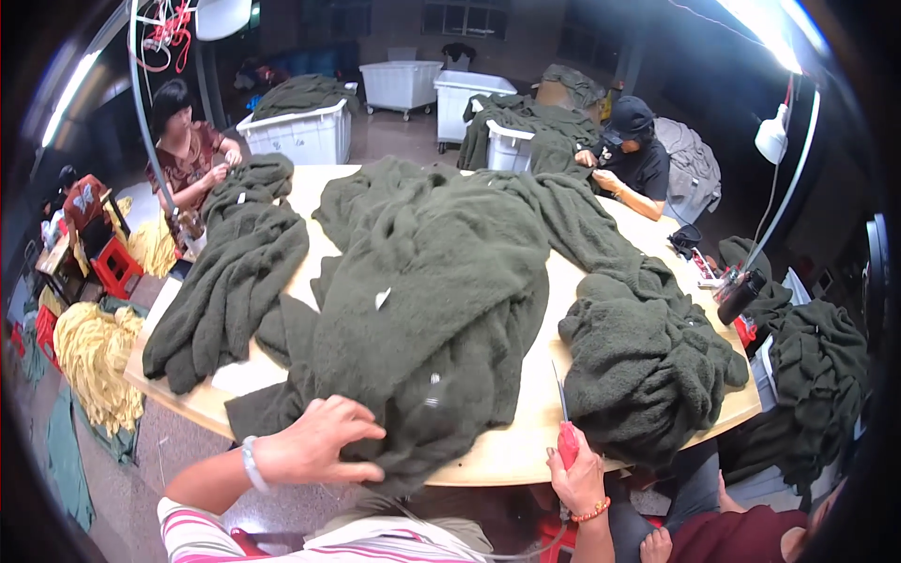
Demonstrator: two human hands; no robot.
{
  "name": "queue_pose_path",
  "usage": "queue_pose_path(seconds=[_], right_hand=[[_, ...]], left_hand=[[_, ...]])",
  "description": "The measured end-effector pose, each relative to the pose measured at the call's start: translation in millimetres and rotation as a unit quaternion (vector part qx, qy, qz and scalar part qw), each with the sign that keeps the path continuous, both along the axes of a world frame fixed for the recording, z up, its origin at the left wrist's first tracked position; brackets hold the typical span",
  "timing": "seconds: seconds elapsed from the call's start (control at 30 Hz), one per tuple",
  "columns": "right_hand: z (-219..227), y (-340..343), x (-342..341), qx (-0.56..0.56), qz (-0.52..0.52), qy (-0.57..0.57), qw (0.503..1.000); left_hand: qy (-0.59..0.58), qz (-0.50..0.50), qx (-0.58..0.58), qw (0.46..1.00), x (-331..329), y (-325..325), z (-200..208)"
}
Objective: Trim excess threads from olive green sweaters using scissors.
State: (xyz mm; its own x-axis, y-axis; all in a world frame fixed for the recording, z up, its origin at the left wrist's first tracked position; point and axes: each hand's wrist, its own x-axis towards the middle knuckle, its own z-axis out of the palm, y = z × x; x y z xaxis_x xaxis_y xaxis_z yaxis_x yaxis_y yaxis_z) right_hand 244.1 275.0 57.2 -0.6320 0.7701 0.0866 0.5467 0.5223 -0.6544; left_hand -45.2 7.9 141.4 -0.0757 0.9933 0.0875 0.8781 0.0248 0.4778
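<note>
Fabric (427, 281), dark green and fleecy, lies heaped at the middle of the pale table (502, 455), its near end reaching the edge before us. Our hands are apart: the left hand (319, 443) is spread, thumb and fingers parted at the heap's near end, though we cannot tell whether it touches the fabric; the right hand (584, 483) is closed around a red-handled tool (567, 444), its thin shaft pointing away from us beside a second green heap (648, 366).

Glaring tube light (71, 98), dim background
</note>
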Motion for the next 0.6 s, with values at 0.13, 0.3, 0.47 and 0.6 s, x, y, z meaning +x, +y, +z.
queue_pose_path(seconds=[0.13, 0.3, 0.47, 0.6], right_hand=[[8, -9, -20, 0.050, 0.053, 0.029, 0.997], [21, -30, -26, 0.070, 0.084, 0.009, 0.994], [16, -36, -18, 0.056, 0.098, 0.001, 0.994], [11, -34, -15, 0.055, 0.086, -0.013, 0.995]], left_hand=[[-0.068, 0.077, 0.130, 0.986, 4, 44, -26], [0.052, 0.052, 0.202, 0.977, 4, 109, -48], [0.289, 0.238, 0.183, 0.909, -66, 173, -43], [0.125, 0.292, 0.139, 0.938, -145, 182, -31]])
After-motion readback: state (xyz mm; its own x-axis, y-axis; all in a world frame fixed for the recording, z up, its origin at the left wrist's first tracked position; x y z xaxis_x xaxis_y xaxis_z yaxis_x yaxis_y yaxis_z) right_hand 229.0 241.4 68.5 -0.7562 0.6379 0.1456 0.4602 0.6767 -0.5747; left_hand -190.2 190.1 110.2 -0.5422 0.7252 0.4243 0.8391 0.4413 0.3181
